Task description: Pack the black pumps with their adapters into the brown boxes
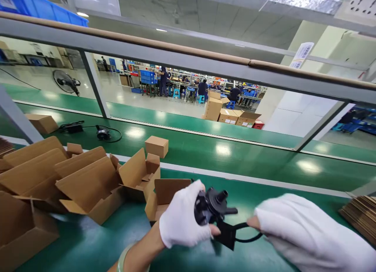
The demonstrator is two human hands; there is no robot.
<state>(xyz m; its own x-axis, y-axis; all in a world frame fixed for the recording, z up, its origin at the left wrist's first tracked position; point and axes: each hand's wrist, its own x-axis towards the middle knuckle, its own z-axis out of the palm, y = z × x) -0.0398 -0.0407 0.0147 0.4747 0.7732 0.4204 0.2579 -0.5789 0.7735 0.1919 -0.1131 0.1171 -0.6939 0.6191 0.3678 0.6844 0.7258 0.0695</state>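
Observation:
My left hand (185, 217), in a white glove with bare fingertips, is closed around a black water pump (216, 201) with short pipe stubs. A flat black tag or plate (226, 233) hangs at the pump's lower side, near my left thumb. From there a black cable (249, 240) bends in a loop toward my right hand (296, 225). That hand, gloved in white and slightly blurred, pinches the cable between its fingertips. Just behind my left hand stands an open cardboard box (170, 185), partly hidden by the glove.
Several open cardboard boxes (91, 185) crowd the left side of the green bench. A closed small box (157, 146) and another pump with cable (103, 133) sit on the green surface beyond. Flat cardboard (361, 213) is stacked at right. A metal frame (176, 48) crosses above; people work far behind.

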